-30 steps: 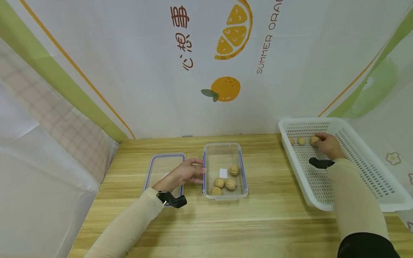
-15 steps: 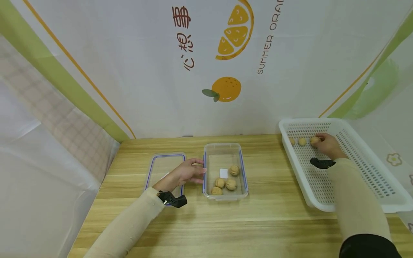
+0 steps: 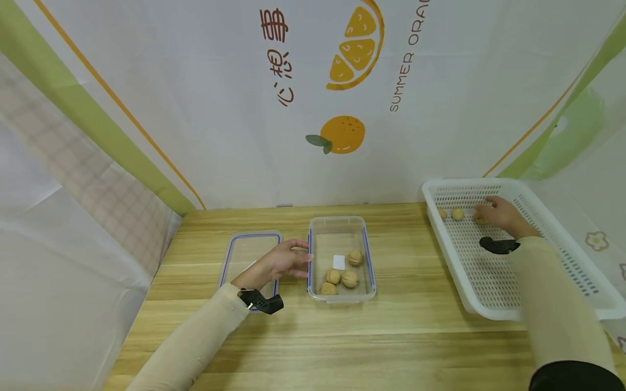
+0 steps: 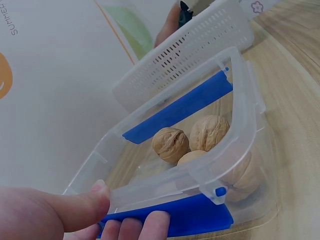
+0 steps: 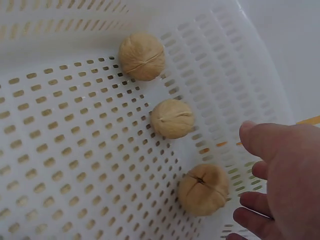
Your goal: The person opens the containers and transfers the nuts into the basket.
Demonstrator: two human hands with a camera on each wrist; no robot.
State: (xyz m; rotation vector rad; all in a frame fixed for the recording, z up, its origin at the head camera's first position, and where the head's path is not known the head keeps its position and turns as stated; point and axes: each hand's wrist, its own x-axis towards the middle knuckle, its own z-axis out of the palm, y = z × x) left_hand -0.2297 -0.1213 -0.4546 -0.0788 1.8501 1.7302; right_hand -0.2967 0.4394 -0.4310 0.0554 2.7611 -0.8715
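A clear plastic food container (image 3: pixel 337 222) with blue clips stands on the table with several walnuts (image 3: pixel 349 279) inside. My left hand (image 3: pixel 286 259) holds its left side; in the left wrist view the thumb (image 4: pixel 95 202) is at the rim and the fingers lie on the blue clip (image 4: pixel 200 217). At the right, a white perforated basket (image 3: pixel 452 274) has three walnuts along its far end. Over that end hovers my right hand (image 3: pixel 504 214), fingers parted. The right wrist view has it beside the nearest walnut (image 5: pixel 203 190), not touching it and holding nothing.
A clear lid (image 3: pixel 249 247) with a blue seal lies on the table left of the container, partly under my left forearm. Behind the wooden table (image 3: pixel 342 347) hangs a printed white cloth (image 3: pixel 235 136), and more cloth hangs at both sides.
My right hand has let go of the walnut at the basket's far end and drawn slightly right, its fingers spreading. The left hand and container stay put.
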